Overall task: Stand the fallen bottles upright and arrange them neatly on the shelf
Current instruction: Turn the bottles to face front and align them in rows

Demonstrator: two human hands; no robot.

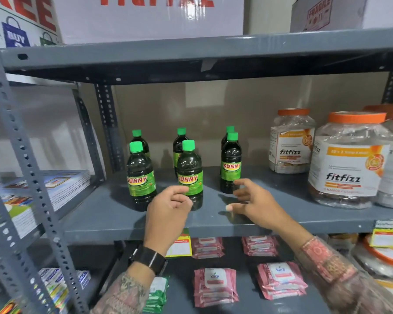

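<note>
Several dark bottles with green caps and green "SUNNY" labels stand upright on the grey metal shelf [114,214], in pairs front and back. The front left bottle [140,177] stands apart from the front middle bottle [190,171]. The right front bottle [231,162] hides most of the one behind it. My left hand [168,211] hovers in front of the middle bottle's base with fingers loosely curled, holding nothing. My right hand [252,202] is spread open, its fingertips close to the right bottle's base. I cannot tell whether they touch.
Large clear Fitfizz jars with orange lids [347,159] stand on the same shelf to the right. Pink wipe packs [216,284] lie on the shelf below. Stacked booklets [55,189] fill the neighbouring rack on the left. White cartons [150,17] sit on the shelf above.
</note>
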